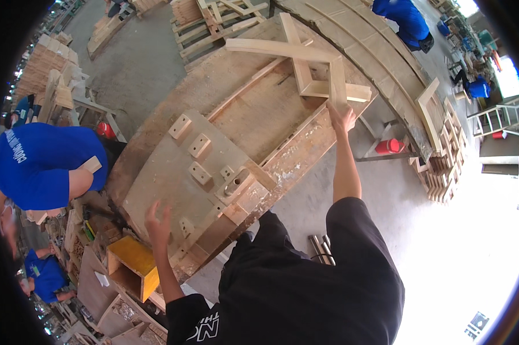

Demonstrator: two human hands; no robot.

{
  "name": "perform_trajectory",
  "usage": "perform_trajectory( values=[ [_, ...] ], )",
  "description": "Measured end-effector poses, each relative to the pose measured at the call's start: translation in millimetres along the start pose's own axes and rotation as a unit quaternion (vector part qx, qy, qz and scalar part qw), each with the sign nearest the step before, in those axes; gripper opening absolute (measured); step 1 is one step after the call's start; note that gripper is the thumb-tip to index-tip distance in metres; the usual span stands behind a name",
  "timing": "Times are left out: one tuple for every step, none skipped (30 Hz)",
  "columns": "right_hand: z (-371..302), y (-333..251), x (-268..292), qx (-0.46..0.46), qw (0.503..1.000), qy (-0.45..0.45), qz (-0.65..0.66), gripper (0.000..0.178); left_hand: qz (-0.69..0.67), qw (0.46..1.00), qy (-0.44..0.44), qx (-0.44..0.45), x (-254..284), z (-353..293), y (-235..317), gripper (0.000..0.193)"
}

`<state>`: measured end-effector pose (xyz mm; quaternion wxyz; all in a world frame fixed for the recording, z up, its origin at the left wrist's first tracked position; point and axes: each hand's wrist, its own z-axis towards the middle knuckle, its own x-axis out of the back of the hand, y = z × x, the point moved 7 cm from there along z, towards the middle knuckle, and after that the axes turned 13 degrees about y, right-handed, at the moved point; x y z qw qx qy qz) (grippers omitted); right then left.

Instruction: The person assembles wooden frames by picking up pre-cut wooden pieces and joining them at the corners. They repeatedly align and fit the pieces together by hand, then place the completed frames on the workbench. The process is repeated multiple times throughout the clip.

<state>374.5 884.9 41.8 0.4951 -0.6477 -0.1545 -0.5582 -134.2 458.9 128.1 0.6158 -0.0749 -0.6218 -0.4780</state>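
My right hand (343, 118) is closed round the near end of an angled wooden frame piece (336, 77), at the far right of the workbench. A second angled wooden piece (297, 54) lies crossed with it, and their ends overlap. My left hand (159, 221) is over the near left part of a flat board (156, 172), fingers apart and nothing in them. Small wooden blocks (199, 145) with holes are set on that board. A larger block (235, 185) with a slot stands nearer to me. Whether my left fingers touch the board, I cannot tell.
The workbench (305, 152) has a long recess (265, 118) edged with strips. A yellow box (134, 264) stands at its near left. A person in blue (52, 164) bends close on the left. Right of the bench are a red container (389, 146) and stacked angled pieces (443, 167).
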Motion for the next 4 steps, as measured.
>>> perform_trajectory(
  values=[
    [4, -3, -2, 0.017, 1.000, 0.009, -0.011, 0.078, 0.022, 0.999, 0.001, 0.032, 1, -22, -30, 0.038],
    [9, -4, -2, 0.030, 0.999, 0.022, -0.022, 0.080, 0.042, 0.997, 0.000, 0.059, 0, -34, -53, 0.039],
    [9, -7, -7, 0.024, 1.000, -0.013, -0.015, 0.079, 0.053, 0.996, -0.005, 0.069, 2, -52, -73, 0.041],
    [9, -9, -8, 0.018, 0.999, -0.047, -0.010, 0.078, 0.064, 0.995, -0.012, 0.078, 2, -67, -87, 0.043]
  ],
)
